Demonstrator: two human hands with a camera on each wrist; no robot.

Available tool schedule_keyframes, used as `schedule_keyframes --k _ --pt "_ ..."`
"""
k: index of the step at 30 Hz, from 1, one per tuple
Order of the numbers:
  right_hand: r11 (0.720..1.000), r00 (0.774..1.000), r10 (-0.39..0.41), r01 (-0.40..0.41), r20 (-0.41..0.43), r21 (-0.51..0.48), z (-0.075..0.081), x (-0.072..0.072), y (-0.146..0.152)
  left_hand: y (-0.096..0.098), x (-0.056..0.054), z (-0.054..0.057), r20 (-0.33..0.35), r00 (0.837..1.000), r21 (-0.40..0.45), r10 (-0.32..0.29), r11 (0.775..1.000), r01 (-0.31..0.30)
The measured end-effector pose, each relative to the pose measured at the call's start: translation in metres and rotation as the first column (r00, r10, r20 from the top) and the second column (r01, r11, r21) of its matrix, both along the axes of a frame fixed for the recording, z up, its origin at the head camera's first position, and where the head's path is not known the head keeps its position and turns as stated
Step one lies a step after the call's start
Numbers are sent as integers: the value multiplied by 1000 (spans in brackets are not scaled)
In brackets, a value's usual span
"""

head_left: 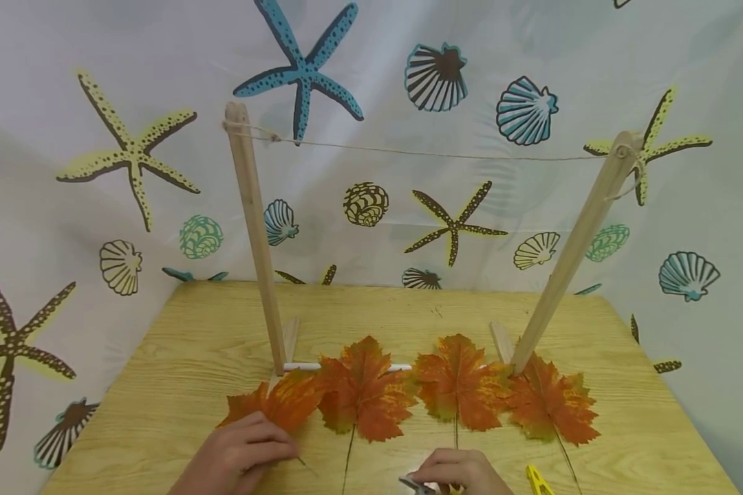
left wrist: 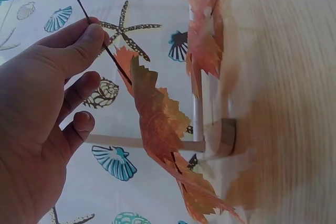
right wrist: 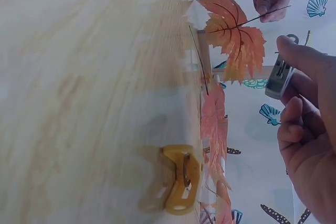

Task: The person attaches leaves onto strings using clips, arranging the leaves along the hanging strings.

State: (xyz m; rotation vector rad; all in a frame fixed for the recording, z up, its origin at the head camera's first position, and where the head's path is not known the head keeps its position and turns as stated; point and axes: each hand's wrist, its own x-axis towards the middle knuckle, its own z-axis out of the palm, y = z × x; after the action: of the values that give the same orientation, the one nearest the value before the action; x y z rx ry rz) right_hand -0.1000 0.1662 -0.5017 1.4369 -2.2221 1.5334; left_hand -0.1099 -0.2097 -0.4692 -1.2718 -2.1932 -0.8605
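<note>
My left hand (head_left: 238,455) pinches the thin dark stem of an orange artificial maple leaf (left wrist: 157,119) between thumb and forefinger. In the left wrist view that leaf hangs clear of the tabletop. A grey clothespin (right wrist: 280,81) sits between the thumb and fingers of my right hand (head_left: 461,471), low in the middle of the head view. Three more maple leaves lie on the table: one left of centre (head_left: 367,392), one in the middle (head_left: 458,385) and one at the right (head_left: 551,402). By the right leaf's stem lies a yellow clothespin (head_left: 537,481).
Two wooden posts, left (head_left: 254,234) and right (head_left: 572,268), stand on the wood-grain table (head_left: 179,344). A thin string (head_left: 408,151) is tied between their tops. A white rod (head_left: 303,366) runs low between them. Behind hangs a seashell-patterned cloth (head_left: 322,227).
</note>
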Motion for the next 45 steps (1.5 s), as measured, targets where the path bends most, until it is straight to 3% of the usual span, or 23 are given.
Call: schedule_keyframes --k 4,8,13,16,19,22,27,31,34,38,41,45 --pt "1000 998 -8 8 69 6 5 1 -2 6 1 5 -23 1000 35 -8 999 9" --pt "1000 991 12 -10 131 -21 12 2 -6 12 4 9 8 999 101 34 994 -35" --pt "993 970 90 -71 228 -90 20 4 -11 22 12 17 116 985 191 127 971 -147" --pt "982 927 158 -111 341 -151 23 6 -13 29 17 25 182 960 212 211 945 -248" --pt "958 865 256 -166 431 -235 27 7 -14 35 20 35 279 916 202 289 915 -350" --pt "941 850 309 -209 426 -266 30 5 -16 39 19 44 365 865 176 346 886 -428" --pt "961 877 250 -176 410 -211 37 3 -23 43 16 52 467 771 119 433 833 -540" --pt "971 884 215 -146 416 -192 41 1 -28 46 13 58 511 716 100 476 795 -599" --pt "974 876 194 -118 442 -194 43 0 -29 49 11 61 545 688 88 479 783 -615" --pt "981 865 150 -68 479 -184 49 -2 -33 50 8 67 619 625 51 475 770 -636" --pt "983 884 129 -55 450 -173 54 -7 -34 51 4 70 665 573 24 478 754 -656" --pt "981 904 122 -48 409 -187 62 -18 -31 55 -5 74 710 531 23 462 738 -674"
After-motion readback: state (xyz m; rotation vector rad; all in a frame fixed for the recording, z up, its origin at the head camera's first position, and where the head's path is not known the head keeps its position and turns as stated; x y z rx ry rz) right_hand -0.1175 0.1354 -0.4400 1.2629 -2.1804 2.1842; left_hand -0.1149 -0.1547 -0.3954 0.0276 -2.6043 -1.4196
